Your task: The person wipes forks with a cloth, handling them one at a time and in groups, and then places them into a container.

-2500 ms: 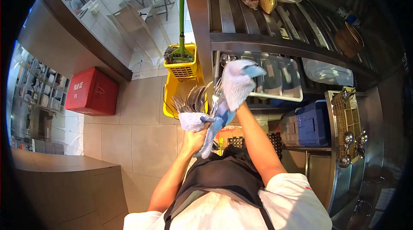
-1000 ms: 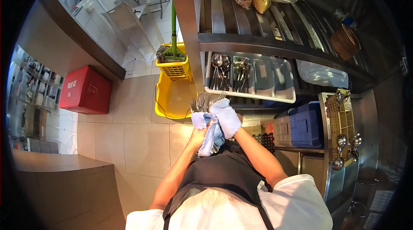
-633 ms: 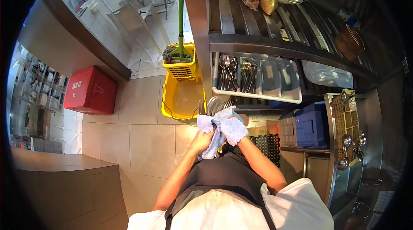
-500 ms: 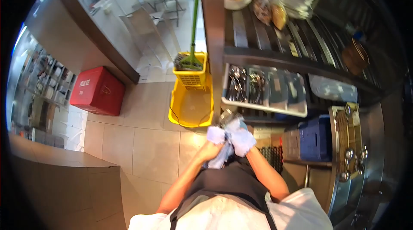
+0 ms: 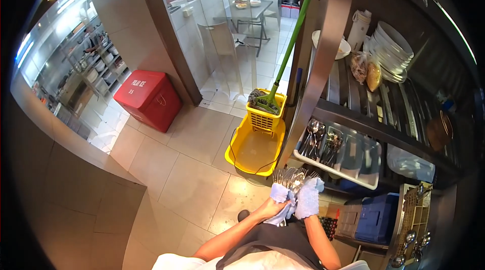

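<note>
A bundle of forks [image 5: 291, 175] points away from me, tines outward, in front of my apron. Around the handles, my left hand [image 5: 273, 210] is closed, with part of a pale blue cloth [image 5: 309, 197] between palm and metal. My right hand [image 5: 308, 215] is mostly covered by the same cloth, which it grips against the right side of the bundle; its fingers are hidden. Just beyond the forks, to the right, a white cutlery tray [image 5: 337, 171] sits on a shelf, with spoons [image 5: 314, 136] and other cutlery [image 5: 332, 146] in its left compartments.
A yellow mop bucket [image 5: 255, 154] with a green-handled mop [image 5: 290, 50] stands ahead. Left of it is a red ice box [image 5: 149, 101]. Stacked plates [image 5: 391, 42] fill the upper rack. Blue crates [image 5: 376, 217] and a caddy with ladles [image 5: 410, 237] are at right. Two people sit beyond the doorway.
My view has turned, so the scene appears shifted right and tilted. The forks, blurred before, now show clearly above the cloth. Both hands stay together on the bundle.
</note>
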A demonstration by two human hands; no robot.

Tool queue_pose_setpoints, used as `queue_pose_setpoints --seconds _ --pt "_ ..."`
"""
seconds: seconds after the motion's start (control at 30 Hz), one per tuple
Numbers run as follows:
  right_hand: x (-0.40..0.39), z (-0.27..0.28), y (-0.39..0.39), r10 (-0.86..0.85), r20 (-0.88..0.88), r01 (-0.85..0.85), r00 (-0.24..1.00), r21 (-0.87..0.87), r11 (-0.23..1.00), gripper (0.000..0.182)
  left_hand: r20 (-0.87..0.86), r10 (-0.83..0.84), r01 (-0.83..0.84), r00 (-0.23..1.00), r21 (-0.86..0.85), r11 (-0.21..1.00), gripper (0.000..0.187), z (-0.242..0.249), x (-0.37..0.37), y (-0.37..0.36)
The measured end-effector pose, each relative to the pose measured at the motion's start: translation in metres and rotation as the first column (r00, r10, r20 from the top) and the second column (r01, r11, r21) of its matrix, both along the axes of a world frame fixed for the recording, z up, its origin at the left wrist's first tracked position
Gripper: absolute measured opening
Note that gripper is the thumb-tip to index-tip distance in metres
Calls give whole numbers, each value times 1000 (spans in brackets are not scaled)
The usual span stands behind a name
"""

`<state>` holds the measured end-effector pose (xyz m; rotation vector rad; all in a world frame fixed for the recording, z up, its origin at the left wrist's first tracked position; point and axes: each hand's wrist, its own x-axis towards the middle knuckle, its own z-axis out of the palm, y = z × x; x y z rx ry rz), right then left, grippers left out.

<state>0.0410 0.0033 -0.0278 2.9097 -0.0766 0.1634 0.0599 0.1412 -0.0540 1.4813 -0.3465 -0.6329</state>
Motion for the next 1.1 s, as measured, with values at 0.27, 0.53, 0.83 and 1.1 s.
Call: queue_pose_setpoints --seconds 0.27,0.53,0.83,1.1 --pt "12 -24 -6 -2 -177 68 984 367 928 10 -188 95 -93 978 20 995 22 0 -8 0" --pt "23 8 17 -426 177 72 887 859 507 33 -50 139 -136 989 57 989 16 -14 -7 -7" --pt "69 44 21 -539 419 681 731 -385 624 10 -3 78 -78 997 101 992 26 26 -2 4" --pt "56 -12 31 -638 427 -448 641 883 141 35 224 233 -240 946 5 971 23 9 4 4"
